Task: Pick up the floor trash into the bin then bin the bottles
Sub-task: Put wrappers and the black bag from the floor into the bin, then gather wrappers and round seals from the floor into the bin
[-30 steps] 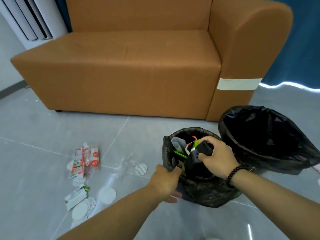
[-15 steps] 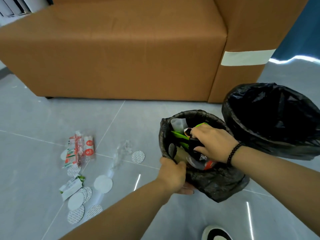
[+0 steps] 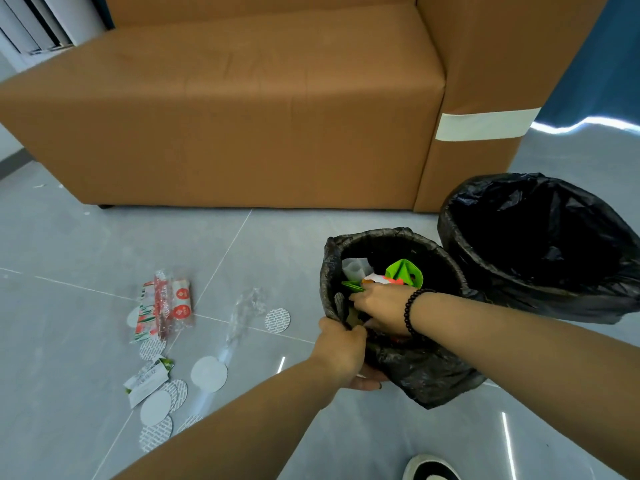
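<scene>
2 bins stand in front of me: the small bin [image 3: 391, 237] lined with a black bag, already holding green [image 3: 403, 271] and white scraps, and the large bin [image 3: 540, 244] just beside it on the right, whose dark inside I cannot read. My left hand [image 3: 341, 351] grips the near rim of the small bin, fingers curled over the bag edge. My right hand [image 3: 379, 306] is inside the bin, palm down on the scraps; its fingertips are hidden, so I cannot tell whether they pinch anything or only press.

The floor trash lies to the left of both hands, well apart from the bin: a red and white wrapper [image 3: 166, 306], a clear plastic film [image 3: 242, 313], a torn packet [image 3: 147, 381] and several round seals [image 3: 209, 374]. The wrapper's long axis runs away from me, roughly parallel to the tile seam. My left hand is nearer that pile, but it is busy holding the rim, so I judge the right hand must come out and cross over.

Compared with 1 second ago, the right hand sits deeper in the bin and the black piece it gripped at the rim no longer shows; the left hand's hold is unchanged.
</scene>
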